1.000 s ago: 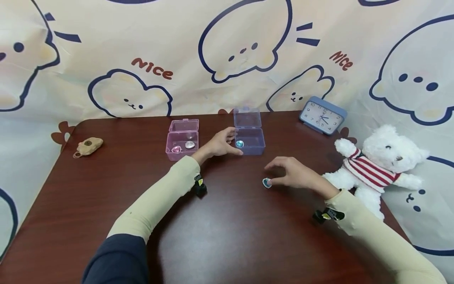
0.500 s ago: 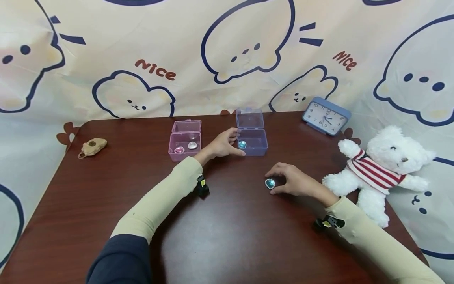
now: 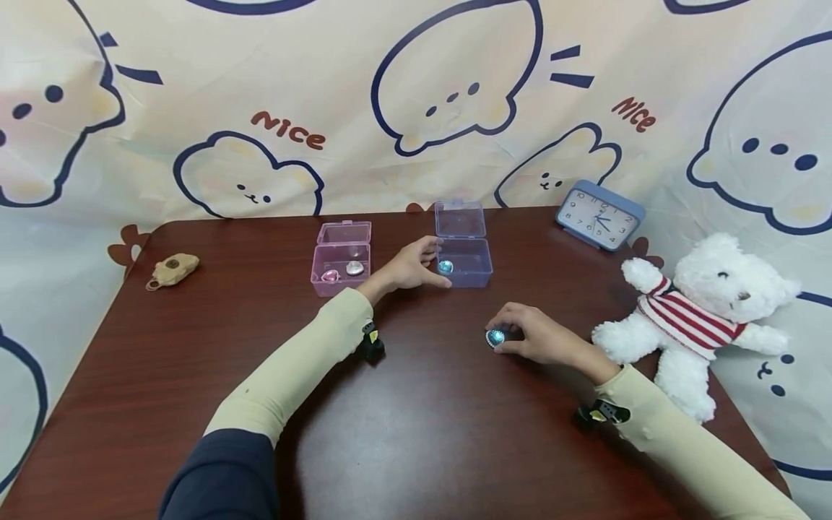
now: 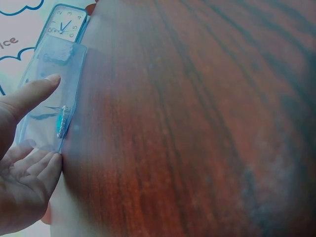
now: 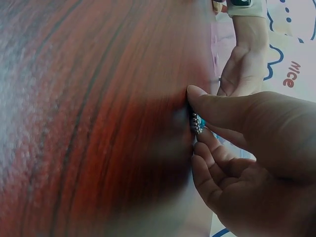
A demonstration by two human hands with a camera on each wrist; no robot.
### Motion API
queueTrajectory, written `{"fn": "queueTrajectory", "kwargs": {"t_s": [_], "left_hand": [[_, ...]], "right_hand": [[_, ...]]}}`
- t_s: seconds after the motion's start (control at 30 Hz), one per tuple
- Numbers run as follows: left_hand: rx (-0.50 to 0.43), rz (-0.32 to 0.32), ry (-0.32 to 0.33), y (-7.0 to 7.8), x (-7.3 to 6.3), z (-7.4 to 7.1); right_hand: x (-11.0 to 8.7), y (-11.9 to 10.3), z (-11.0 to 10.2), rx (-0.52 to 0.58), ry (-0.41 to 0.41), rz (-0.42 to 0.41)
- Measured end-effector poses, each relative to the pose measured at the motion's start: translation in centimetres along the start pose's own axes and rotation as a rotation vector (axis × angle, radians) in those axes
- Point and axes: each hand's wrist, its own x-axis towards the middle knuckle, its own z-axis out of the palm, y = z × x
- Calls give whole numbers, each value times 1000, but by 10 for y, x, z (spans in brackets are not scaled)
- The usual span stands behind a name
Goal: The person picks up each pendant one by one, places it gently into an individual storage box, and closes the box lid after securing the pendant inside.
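Blue gem (image 3: 495,338) with a border of small silvery beads is at the counter (image 3: 403,433), in front of the blue box (image 3: 471,280) and well apart from it (whether it touches the wood or is slightly lifted, one cannot tell). The right grip (image 3: 541,336) is narrow: thumb and forefinger hold this piece between their tips — the right wrist view shows the beaded rim between them.

It is probably light and hard, of plastic or glass, so it should not bend when it is squeezed. Its shiny face could be slippery; the beaded rim, being rougher, seems the better place to take hold, from two opposite sides. A hard squeeze is likely not needed, and a fall could perhaps loosen a bead.

The left grip (image 3: 409,265) is spread wide along the left side of the blue box, its fingers touching there — how firmly, the views do not show. Inside, under a raised lid, lies a second blue gem (image 3: 445,267). Farther left, the pink box (image 3: 334,290) contains a pink gem (image 3: 330,276) and a silvery gem (image 3: 354,268).
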Motion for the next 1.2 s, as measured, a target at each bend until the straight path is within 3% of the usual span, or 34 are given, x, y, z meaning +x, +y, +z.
{"fn": "queueTrajectory", "kwargs": {"t_s": [0.73, 1.2], "left_hand": [[10, -3, 0, 1, 1, 0], [22, -6, 0, 0, 2, 0]], "right_hand": [[2, 0, 1, -77, 41, -73], [14, -13, -20, -63, 19, -47]]}}
